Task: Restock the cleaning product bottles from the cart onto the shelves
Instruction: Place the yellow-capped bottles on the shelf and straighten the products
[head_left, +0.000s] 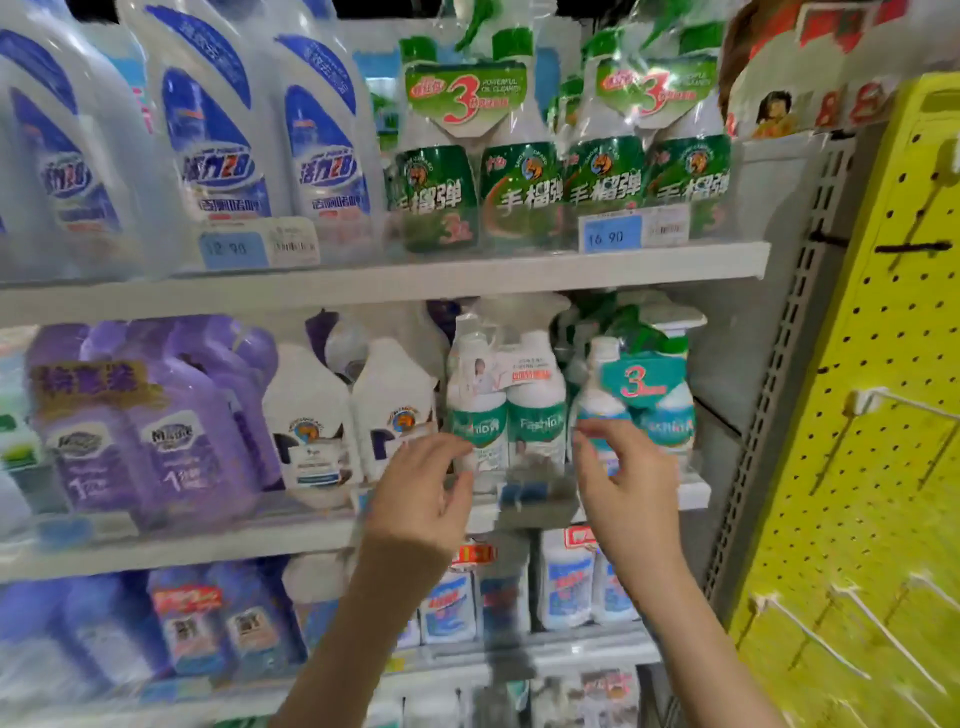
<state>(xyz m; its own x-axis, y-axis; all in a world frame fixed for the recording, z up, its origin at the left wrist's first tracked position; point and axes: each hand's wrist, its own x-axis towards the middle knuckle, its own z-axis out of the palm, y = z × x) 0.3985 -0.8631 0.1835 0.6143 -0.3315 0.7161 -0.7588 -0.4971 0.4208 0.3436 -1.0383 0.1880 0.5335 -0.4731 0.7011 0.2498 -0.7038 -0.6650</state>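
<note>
Left hand (421, 488) loose, empty, beside twin pack (506, 410); right hand (621, 486) at teal pack (644, 400), grip unclear; nudge may topple it.

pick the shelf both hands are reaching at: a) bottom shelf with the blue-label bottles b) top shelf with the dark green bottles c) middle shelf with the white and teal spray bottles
c: the left hand and the right hand are both raised in front of the spray bottles standing on the middle shelf.
</note>
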